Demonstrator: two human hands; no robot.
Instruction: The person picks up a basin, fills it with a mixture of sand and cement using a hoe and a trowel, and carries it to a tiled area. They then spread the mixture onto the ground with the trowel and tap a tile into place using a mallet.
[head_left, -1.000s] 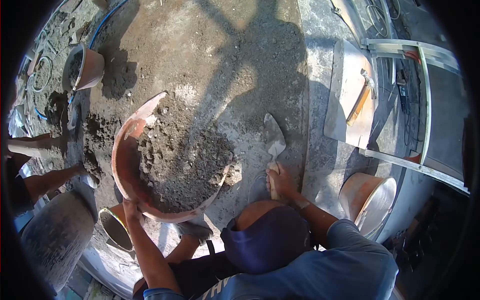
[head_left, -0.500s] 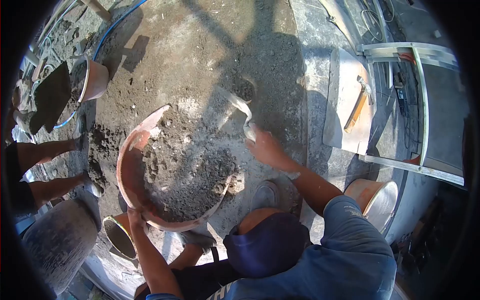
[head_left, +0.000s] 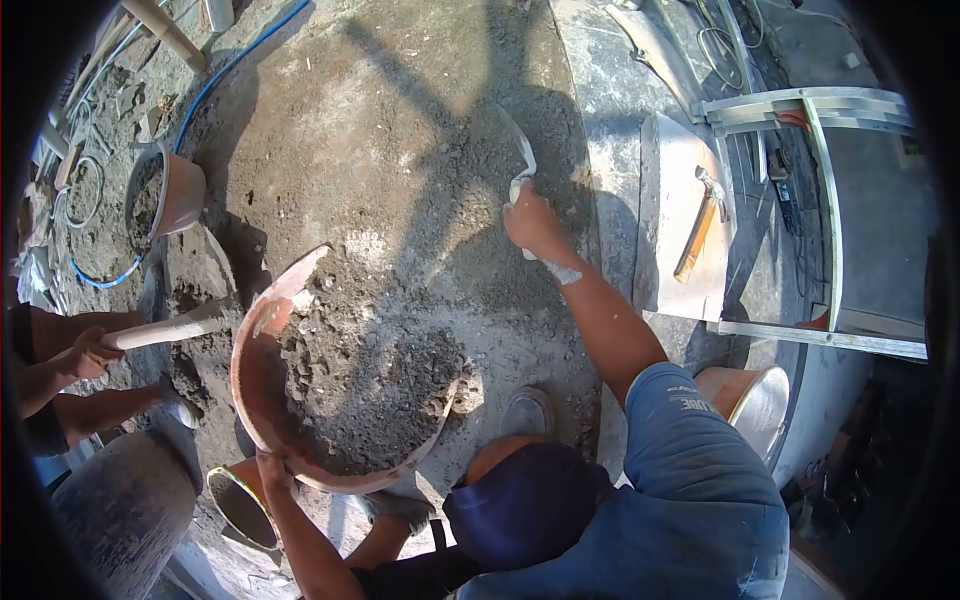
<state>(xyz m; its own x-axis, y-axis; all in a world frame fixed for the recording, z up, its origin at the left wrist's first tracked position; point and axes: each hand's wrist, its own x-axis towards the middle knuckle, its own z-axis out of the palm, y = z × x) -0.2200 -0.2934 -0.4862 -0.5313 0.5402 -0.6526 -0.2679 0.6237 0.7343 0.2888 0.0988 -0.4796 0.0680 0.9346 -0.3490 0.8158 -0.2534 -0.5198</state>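
My right hand (head_left: 534, 218) is closed around the handle of a trowel (head_left: 525, 150). The trowel's thin-looking blade reaches over the grey mortar-covered ground, past a broken reddish basin. My left hand (head_left: 274, 466) grips the rim of that basin (head_left: 252, 360) at its near left side. Inside lies a heap of crumbly grey mortar (head_left: 385, 390). Much of the basin's wall on the far right is gone, and the mix runs out onto the ground there. The fingers of my left hand are partly hidden by the rim.
At the left, a co-worker's hand (head_left: 92, 352) holds a wooden-handled digging tool (head_left: 170, 328). Buckets stand at left (head_left: 183, 195), near left (head_left: 262, 500) and right (head_left: 725, 388). A hammer (head_left: 700, 235) lies on a board (head_left: 668, 200), beside a metal frame (head_left: 840, 220).
My right hand has moved farther out with the trowel, which has turned. My left hand stays on the basin rim. The co-worker's tool has come down from raised to the ground.
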